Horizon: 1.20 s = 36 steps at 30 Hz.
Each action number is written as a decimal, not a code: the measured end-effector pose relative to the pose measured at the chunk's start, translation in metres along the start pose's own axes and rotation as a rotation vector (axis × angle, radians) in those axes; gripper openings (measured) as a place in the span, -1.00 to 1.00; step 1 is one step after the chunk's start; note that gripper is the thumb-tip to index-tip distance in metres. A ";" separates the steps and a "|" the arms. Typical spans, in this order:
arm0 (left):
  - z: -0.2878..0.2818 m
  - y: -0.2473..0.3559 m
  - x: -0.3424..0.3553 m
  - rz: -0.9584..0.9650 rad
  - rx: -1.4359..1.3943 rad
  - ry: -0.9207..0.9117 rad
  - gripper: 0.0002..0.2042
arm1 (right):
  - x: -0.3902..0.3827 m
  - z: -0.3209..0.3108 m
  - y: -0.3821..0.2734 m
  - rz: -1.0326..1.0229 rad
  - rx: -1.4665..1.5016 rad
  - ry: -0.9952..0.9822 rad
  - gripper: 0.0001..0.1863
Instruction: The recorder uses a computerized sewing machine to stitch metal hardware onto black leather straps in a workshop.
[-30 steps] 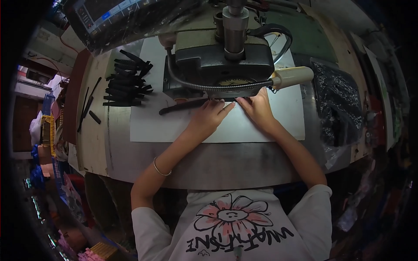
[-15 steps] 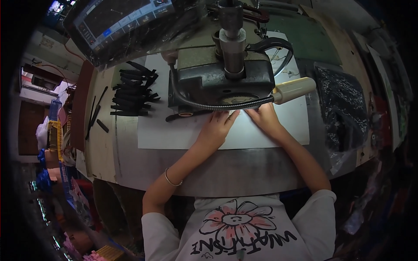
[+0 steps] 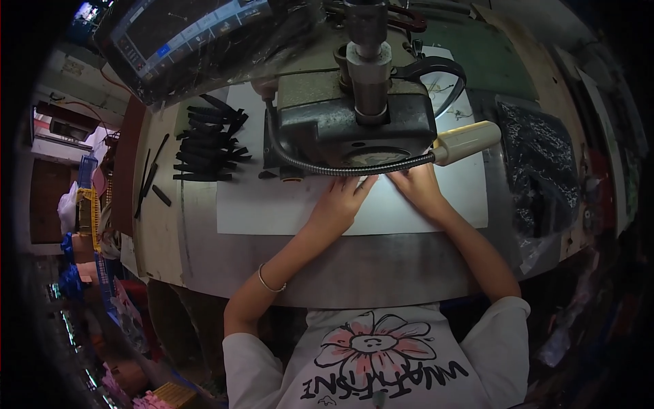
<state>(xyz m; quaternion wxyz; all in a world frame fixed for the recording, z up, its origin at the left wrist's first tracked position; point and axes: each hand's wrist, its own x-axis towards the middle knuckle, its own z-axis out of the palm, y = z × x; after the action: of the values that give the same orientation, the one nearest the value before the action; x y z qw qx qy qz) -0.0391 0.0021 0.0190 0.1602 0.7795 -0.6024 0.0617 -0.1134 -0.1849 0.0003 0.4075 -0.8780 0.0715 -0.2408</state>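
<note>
Both hands reach beneath the dark head of a sewing machine [image 3: 357,126], over a lit white sheet [image 3: 286,215]. My left hand [image 3: 339,203] lies flat, its thumb apart from stretched fingers that run in under the machine's edge. Opposite it, my right hand [image 3: 419,189] points its thumb inward; its other fingers are largely hidden by the lamp and machine. What lies between the fingertips is out of sight. A short dark end of a strip [image 3: 268,175] shows at the machine's left base.
A flexible metal lamp neck [image 3: 347,168] with a cream lamp head [image 3: 466,143] crosses above my hands. Stacked black strips [image 3: 208,146] lie left, with loose thin black pieces [image 3: 161,195] beside them. A clear bag of dark material [image 3: 535,163] sits right; a plastic-covered screen [image 3: 197,34] stands upper left.
The dark strip at the machine's left base shows less of its length now. The whole view has shifted slightly; my hands keep nearly the same place under the machine.
</note>
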 end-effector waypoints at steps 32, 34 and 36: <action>-0.027 -0.003 0.011 -0.538 -0.876 0.061 -0.81 | -0.010 -0.013 -0.034 0.235 0.550 -0.314 -0.84; -0.032 -0.004 0.006 -0.534 -0.755 0.079 -0.82 | -0.011 -0.008 -0.037 0.135 0.511 -0.258 -0.86; -0.024 0.000 0.000 -0.568 -0.874 0.161 -0.83 | -0.013 -0.018 -0.045 0.145 0.402 -0.303 -0.88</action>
<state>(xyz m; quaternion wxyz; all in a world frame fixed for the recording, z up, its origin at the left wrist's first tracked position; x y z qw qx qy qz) -0.0370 0.0096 0.0413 0.5263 0.7655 -0.3227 -0.1815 -0.1362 -0.1637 0.0390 0.5963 -0.7978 0.0233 -0.0863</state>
